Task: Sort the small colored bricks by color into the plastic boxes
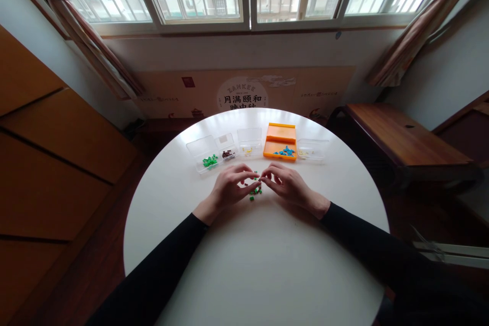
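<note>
My left hand [232, 183] and my right hand [286, 184] meet fingertip to fingertip above the white table [267, 265]. Both have thumb and fingers closed in a pinch. A tiny dark piece [260, 179] shows where the fingertips meet, at my right fingers; whether my left fingers also grip something is too small to tell. Beneath and between the hands lie several loose green pieces [251, 198], like tiny toy bricks, mixed with dark brown ones [246, 184]. My fingers partly hide this little pile.
Behind my hands, open cases form an arc: a clear case [201, 145] with green pieces [210, 161], a small one [223, 141] with brown pieces, one [249, 135] with yellow bits, an orange case [280, 132] with blue pieces [286, 151], and another clear case [314, 146]. A wooden bench [408, 132] stands right.
</note>
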Demonstrator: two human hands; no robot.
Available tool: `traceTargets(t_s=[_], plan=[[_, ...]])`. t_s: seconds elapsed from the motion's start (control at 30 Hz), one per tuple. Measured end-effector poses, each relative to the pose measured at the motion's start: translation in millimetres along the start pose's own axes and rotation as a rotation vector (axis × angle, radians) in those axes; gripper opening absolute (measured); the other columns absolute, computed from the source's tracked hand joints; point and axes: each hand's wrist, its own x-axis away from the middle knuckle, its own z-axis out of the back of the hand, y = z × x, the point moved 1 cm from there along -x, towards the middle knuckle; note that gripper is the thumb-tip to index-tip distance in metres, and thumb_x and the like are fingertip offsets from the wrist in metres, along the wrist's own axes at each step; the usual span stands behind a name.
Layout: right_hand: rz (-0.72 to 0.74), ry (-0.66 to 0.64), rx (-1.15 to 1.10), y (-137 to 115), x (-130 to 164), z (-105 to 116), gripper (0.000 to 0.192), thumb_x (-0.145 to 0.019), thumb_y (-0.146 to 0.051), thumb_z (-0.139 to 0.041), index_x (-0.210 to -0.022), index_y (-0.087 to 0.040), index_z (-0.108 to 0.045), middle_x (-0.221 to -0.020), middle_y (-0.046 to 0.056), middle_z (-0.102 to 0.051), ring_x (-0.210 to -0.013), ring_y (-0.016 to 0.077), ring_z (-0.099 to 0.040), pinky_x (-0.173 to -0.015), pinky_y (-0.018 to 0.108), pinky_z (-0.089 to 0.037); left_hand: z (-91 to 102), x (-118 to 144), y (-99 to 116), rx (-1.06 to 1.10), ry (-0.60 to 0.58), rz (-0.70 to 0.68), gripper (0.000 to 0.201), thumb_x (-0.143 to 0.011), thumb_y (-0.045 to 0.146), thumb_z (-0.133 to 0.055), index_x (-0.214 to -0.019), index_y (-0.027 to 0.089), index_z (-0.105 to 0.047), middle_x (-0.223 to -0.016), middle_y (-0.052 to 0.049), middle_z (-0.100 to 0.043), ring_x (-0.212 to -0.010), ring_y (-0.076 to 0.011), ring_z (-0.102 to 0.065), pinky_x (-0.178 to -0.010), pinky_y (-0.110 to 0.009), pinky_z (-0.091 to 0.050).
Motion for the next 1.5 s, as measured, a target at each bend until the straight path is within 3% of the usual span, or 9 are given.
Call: traceTargets(t_s=[0.37, 0.6, 0.73, 0.87, 1.23, 1.4, 1.5], plan=[[-0.017, 0.027, -0.014, -2, 0, 1, 0.014, -0.112, -0.034, -0.067, -0.106, -0.023, -0.073, -0.096, 0.003, -0.073, -0.075, 0.0158, -0.065, -0.071, 0.028, -0.046, 1.3, -2, -4, -0.073, 0.031, 0.022, 0.013, -0.103, 0.038, -0.080, -0.101, 0.027, -0.087, -0.093, -0.002, -0.081, -0.072, -0.0144, -0.070, -0.078, -0.033, -0.056], [-0.063, -0.046, -0.003, -4, 1, 4, 0.015, -0.108, -0.030, -0.068, -0.097, -0.022, -0.074, -0.095, 0.002, -0.072, -0.066, 0.0118, -0.058, -0.065, 0.027, -0.041, 26.2, -4, -37, -0.343, 0.332, 0.318, 0.008, -0.100, 0.033, -0.082, -0.099, 0.027, -0.087, -0.098, 0.000, -0.081, -0.066, -0.0142, -0.065, -0.083, -0.036, -0.054], [-0.067, -0.057, 0.008, -6, 0, 5, 0.016, -0.107, -0.029, -0.069, -0.093, -0.022, -0.074, -0.093, 0.001, -0.071, -0.065, 0.0113, -0.057, -0.065, 0.027, -0.039, 38.1, -1, -52, -0.385, 0.342, 0.459, 0.011, -0.100, 0.034, -0.080, -0.103, 0.026, -0.088, -0.101, -0.003, -0.081, -0.078, -0.0194, -0.071, -0.082, -0.036, -0.054], [-0.075, -0.055, 0.005, -9, -1, 5, 0.015, -0.105, -0.028, -0.070, -0.092, -0.022, -0.075, -0.092, 0.001, -0.071, -0.065, 0.0112, -0.057, -0.064, 0.027, -0.039, 39.7, 1, -58, -0.433, 0.321, 0.506, 0.012, -0.100, 0.035, -0.079, -0.103, 0.027, -0.088, -0.103, -0.003, -0.081, -0.092, -0.0243, -0.074, -0.089, -0.040, -0.053], [-0.059, -0.075, 0.011, -16, -1, 4, 0.010, -0.104, -0.028, -0.074, -0.096, -0.023, -0.076, -0.092, 0.000, -0.072, -0.069, 0.0118, -0.060, -0.067, 0.026, -0.041, 34.4, 1, -66, -0.576, 0.244, 0.464, 0.013, -0.100, 0.038, -0.082, -0.105, 0.028, -0.088, -0.105, -0.007, -0.080, -0.098, -0.0314, -0.067, -0.091, -0.048, -0.045], [-0.063, -0.071, 0.031, -14, 0, 3, 0.003, -0.104, -0.025, -0.073, -0.104, -0.024, -0.077, -0.096, 0.000, -0.072, -0.068, 0.0121, -0.059, -0.066, 0.027, -0.042, 34.5, 1, -53, -0.452, 0.243, 0.296, 0.012, -0.103, 0.034, -0.077, -0.102, 0.026, -0.086, -0.102, -0.006, -0.078, -0.095, -0.0272, -0.069, -0.091, -0.045, -0.050], [-0.059, -0.058, 0.056, -10, 1, 2, 0.014, -0.105, -0.024, -0.071, -0.117, -0.025, -0.078, -0.103, 0.003, -0.072, -0.071, 0.0133, -0.060, -0.070, 0.027, -0.045, 32.0, 1, -40, -0.274, 0.150, 0.161, 0.014, -0.105, 0.034, -0.074, -0.103, 0.026, -0.085, -0.101, -0.005, -0.078, -0.093, -0.0232, -0.071, -0.090, -0.041, -0.055]])
